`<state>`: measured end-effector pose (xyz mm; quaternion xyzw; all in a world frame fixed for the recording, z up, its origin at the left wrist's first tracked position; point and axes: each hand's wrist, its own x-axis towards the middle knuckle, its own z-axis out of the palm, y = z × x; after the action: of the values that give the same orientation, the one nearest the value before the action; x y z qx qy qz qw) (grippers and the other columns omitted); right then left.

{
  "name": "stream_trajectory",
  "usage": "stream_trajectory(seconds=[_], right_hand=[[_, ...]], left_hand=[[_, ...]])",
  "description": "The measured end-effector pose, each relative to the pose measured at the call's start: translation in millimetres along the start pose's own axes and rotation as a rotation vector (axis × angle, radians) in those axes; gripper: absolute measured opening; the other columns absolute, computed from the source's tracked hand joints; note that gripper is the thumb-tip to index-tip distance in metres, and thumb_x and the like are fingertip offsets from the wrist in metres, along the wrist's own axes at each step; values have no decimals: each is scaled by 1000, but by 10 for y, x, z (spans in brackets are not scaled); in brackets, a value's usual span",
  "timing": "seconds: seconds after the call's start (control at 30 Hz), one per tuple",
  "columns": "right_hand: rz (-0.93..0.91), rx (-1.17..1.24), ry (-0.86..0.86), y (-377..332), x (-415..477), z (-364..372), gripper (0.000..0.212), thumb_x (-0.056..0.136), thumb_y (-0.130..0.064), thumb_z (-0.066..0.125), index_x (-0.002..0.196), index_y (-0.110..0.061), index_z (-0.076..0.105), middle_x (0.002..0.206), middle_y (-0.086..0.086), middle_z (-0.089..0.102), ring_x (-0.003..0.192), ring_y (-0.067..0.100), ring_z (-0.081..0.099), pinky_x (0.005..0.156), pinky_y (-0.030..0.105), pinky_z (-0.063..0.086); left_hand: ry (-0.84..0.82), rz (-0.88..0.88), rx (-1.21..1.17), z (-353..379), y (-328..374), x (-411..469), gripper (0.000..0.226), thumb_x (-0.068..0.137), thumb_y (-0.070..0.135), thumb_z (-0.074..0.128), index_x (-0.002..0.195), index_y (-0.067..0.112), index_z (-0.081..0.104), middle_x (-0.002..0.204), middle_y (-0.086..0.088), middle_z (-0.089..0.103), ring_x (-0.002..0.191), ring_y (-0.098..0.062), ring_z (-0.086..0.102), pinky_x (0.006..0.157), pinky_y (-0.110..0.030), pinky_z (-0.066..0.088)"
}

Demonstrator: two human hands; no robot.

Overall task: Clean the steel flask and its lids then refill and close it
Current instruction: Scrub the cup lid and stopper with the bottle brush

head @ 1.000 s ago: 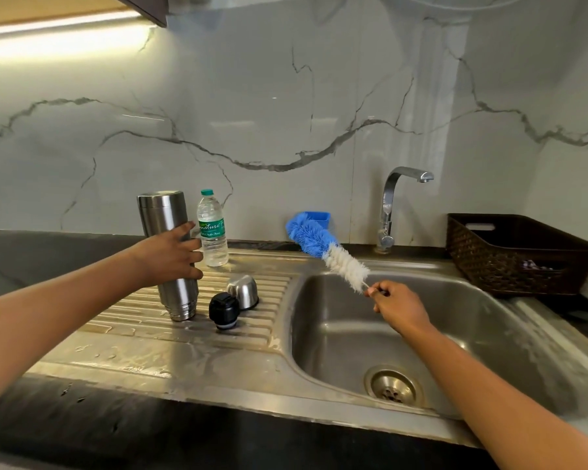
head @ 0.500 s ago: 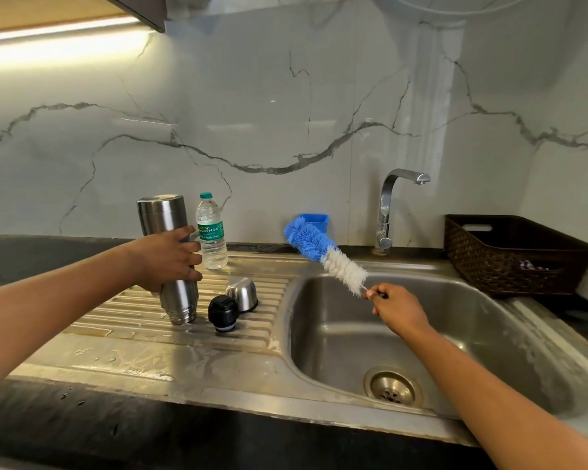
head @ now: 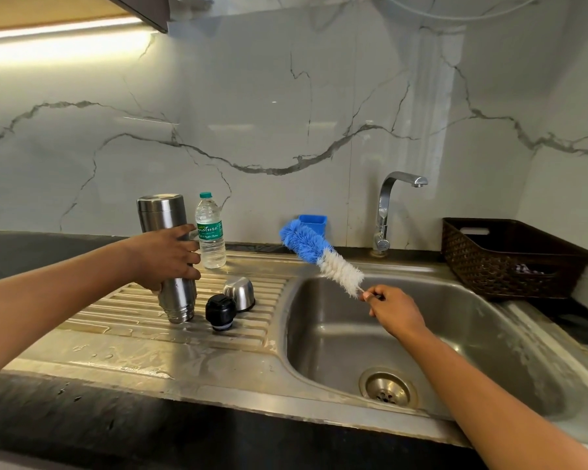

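A tall steel flask (head: 163, 215) stands mouth-down on the ribbed drainboard (head: 116, 310) left of the sink. My left hand (head: 168, 254) grips its middle. Just right of its base lie a black inner lid (head: 220, 312) and a steel cup lid (head: 240, 293), side by side. A clear plastic water bottle (head: 210, 230) stands behind the flask. My right hand (head: 392, 308) pinches the thin handle of a bottle brush (head: 319, 254), its blue and white bristles pointing up and left over the sink's left rim.
The steel sink basin (head: 336, 337) has a drain (head: 387, 391) near its front. A tap (head: 387, 212) rises behind it, beside a blue holder (head: 313, 222) on the wall. A dark woven basket (head: 510, 259) sits on the right counter. The drainboard is wet.
Both hands keep their grips, on the flask and on the brush. The brush tip has drifted slightly left; the view has shifted a little.
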<state>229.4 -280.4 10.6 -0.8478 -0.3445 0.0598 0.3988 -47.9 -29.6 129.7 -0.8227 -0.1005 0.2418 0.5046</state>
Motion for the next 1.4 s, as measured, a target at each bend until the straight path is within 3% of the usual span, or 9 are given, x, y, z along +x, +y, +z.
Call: stream_trajectory(seconds=[0.17,0.33,0.43,0.67,0.87,1.0,1.13,1.27,1.4], right_hand=[[-5,16,6,12,0,-21,16,97,-29,49,100,-25,64,74,-5,61,68,8,55,59,27,40],[5,38,15,14,-2,-44,16,97,-28,49,100,-25,64,75,-5,61,67,9,54,59,26,40],[13,39,20,41,-5,-68,16,97,-28,49,100,-25,64,75,-4,61,67,9,54,60,27,42],[28,60,42,66,42,-118,15,96,-29,49,96,-28,64,72,-6,62,67,9,56,63,28,43],[55,78,45,54,76,-126,13,96,-30,50,96,-27,63,75,-4,62,69,11,56,65,29,44],[93,77,6,73,75,-131,16,95,-28,50,103,-22,63,81,-1,63,76,15,59,72,32,47],[94,53,42,71,59,-186,20,95,-25,48,109,-22,62,89,2,66,79,17,59,65,28,42],[43,-7,158,-16,152,-384,21,93,-22,51,112,-23,59,88,-2,66,80,16,59,68,28,44],[-65,-286,285,-335,339,-721,17,94,-17,50,109,-21,58,92,2,59,81,19,54,69,28,42]], left_hand=[[75,-32,-86,-106,-70,-35,64,88,46,52,145,40,22,152,7,28,144,-17,17,114,-47,-13],[365,-158,-521,-311,-17,224,55,92,48,47,143,39,30,144,10,42,133,-11,36,112,-34,25],[242,-256,-845,-344,196,523,56,92,48,51,143,34,33,143,2,43,130,-19,41,103,-39,39],[-73,-399,-1333,-276,534,907,68,83,44,68,140,19,39,146,-8,39,129,-27,42,101,-31,38],[288,-636,-1421,-444,599,881,62,68,38,79,123,25,53,121,-5,60,105,-25,56,81,-29,45],[774,-680,-2080,-836,824,874,56,70,31,82,116,22,52,109,-3,62,92,-20,61,72,-29,48],[666,-571,-3044,-1159,1126,927,42,83,25,69,117,9,50,98,-15,64,72,-20,62,52,-25,53],[604,-554,-3411,-1120,1310,973,19,87,20,64,99,8,54,94,-19,60,78,-23,59,65,-27,54],[668,-552,-3452,-1003,1325,1032,23,87,22,64,104,9,54,100,-20,61,82,-25,62,71,-32,54]])
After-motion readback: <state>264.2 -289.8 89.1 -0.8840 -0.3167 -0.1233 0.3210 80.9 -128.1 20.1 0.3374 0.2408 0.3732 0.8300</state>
